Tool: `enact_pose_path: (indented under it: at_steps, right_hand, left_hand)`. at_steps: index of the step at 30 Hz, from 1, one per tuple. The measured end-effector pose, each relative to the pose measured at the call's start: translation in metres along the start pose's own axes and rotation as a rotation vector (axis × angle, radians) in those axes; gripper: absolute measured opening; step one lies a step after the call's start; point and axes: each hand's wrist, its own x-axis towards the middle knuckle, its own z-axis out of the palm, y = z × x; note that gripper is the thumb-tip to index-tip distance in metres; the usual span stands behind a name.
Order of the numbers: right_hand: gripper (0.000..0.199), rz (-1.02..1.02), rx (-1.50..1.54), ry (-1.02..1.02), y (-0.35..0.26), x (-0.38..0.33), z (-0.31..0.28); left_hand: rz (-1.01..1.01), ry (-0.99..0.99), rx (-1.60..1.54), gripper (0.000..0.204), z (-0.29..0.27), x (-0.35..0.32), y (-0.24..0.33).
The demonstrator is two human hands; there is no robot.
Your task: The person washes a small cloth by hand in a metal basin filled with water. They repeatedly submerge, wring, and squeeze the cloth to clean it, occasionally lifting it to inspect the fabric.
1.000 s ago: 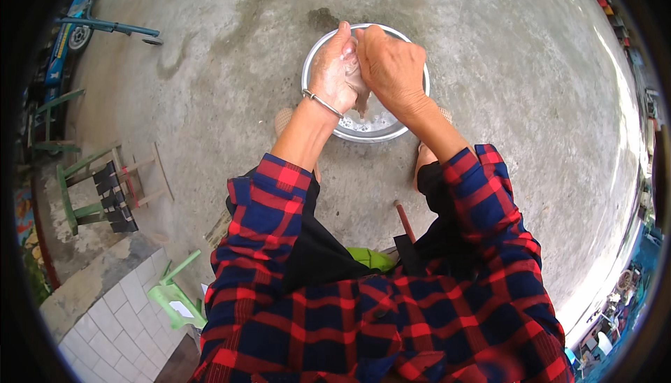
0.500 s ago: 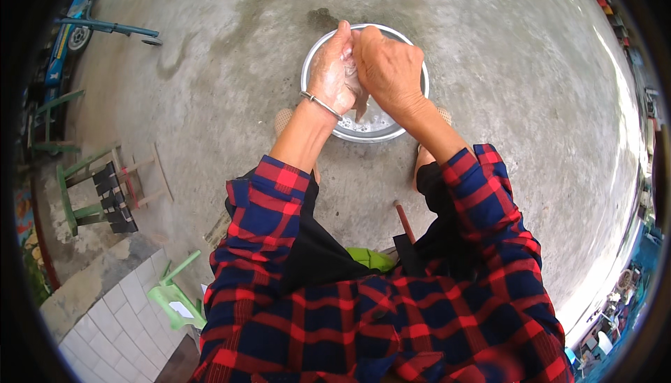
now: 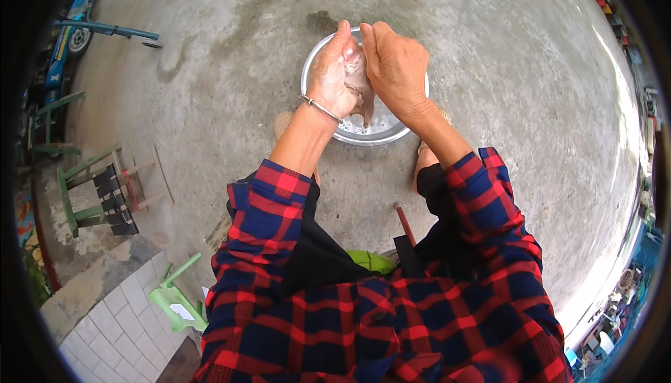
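Over a round metal basin (image 3: 366, 140), my left hand (image 3: 326, 79) and my right hand (image 3: 397, 68) hold a wet, greyish-beige piece of cloth (image 3: 358, 79) between them. My left hand is curled around its left side, thumb up and a metal bangle on the wrist. The right one is closed in a fist with the cloth's right edge at its fingers. A loose end of the cloth hangs down toward soapy water (image 3: 377, 123) in the basin. What kind of cloth it is, I cannot make out.
The basin stands on a concrete floor (image 3: 517, 103) between my feet. To the left are a green wooden stool frame (image 3: 87, 194) with black straps and a light green plastic stool (image 3: 175, 302). A reddish stick (image 3: 404, 222) lies near my right leg. Assorted items (image 3: 615, 320) line the right edge.
My right hand has shifted slightly right, away from the left one. More of the cloth now shows between the hands, and its loose end hangs a little lower.
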Motion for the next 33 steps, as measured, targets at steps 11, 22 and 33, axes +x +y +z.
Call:
enact_pose_path:
  at_steps: [11, 22, 33]
  right_hand:
    - [0.034, 0.531, 1.007, -0.341, -0.008, 0.009, -0.019]
    - [0.028, -0.072, -0.056, -0.087, -0.012, -0.007, 0.0]
    - [0.028, -0.222, -0.085, -0.021, -0.031, -0.023, 0.0]
  left_hand:
    - [0.346, 0.159, 0.104, 0.045, 0.003, 0.001, 0.021]
    - [0.192, 0.258, 0.18, 0.041, 0.014, -0.007, -0.004]
    - [-0.02, 0.069, 0.054, 0.037, -0.017, 0.008, 0.0]
